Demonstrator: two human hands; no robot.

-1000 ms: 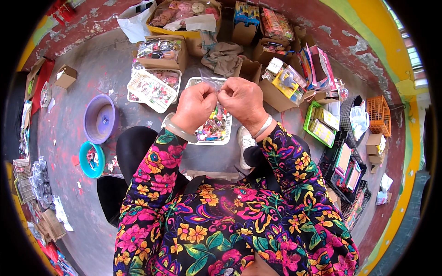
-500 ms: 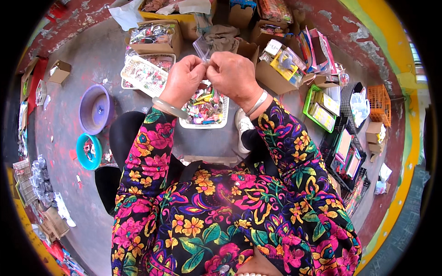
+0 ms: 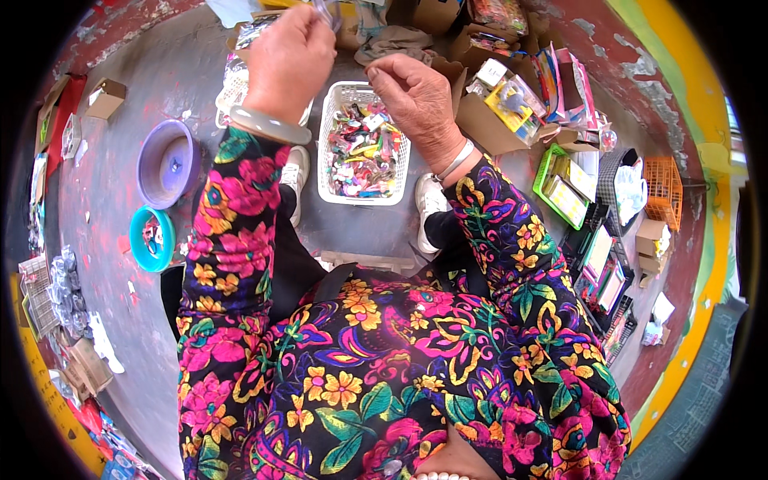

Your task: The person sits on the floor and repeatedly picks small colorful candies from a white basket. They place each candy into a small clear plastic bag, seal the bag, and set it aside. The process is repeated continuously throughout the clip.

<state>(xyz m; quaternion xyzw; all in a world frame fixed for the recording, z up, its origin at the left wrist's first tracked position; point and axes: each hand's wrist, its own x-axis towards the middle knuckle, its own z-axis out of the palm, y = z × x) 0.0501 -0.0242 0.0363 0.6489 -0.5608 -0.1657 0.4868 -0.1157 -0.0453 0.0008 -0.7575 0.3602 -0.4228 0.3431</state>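
My left hand (image 3: 292, 60) is raised at the top of the view, its fingers closed on a small clear plastic bag (image 3: 326, 11) that is partly cut off by the frame's edge. Lower and to the right, my right hand (image 3: 418, 106) hangs over the right rim of a white basket (image 3: 326, 172). Its thumb and forefinger are pinched together; whatever may be between them is too small to make out. A heap of small colourful items (image 3: 364, 152), some in clear wrapping, fills the basket, which stands on the floor between my shoes.
Another white basket (image 3: 226, 100) is half hidden behind my left arm. To the left stand a purple basin (image 3: 148, 164) and a teal basin (image 3: 166, 248). Cardboard boxes (image 3: 484, 128) crowd the far right, beside a green tray (image 3: 540, 172), black crates (image 3: 596, 296) and an orange crate (image 3: 662, 188).
My hands were together over the basket and have parted. The left moved up and left with the plastic bag; the right moved slightly right, uncovering the basket.
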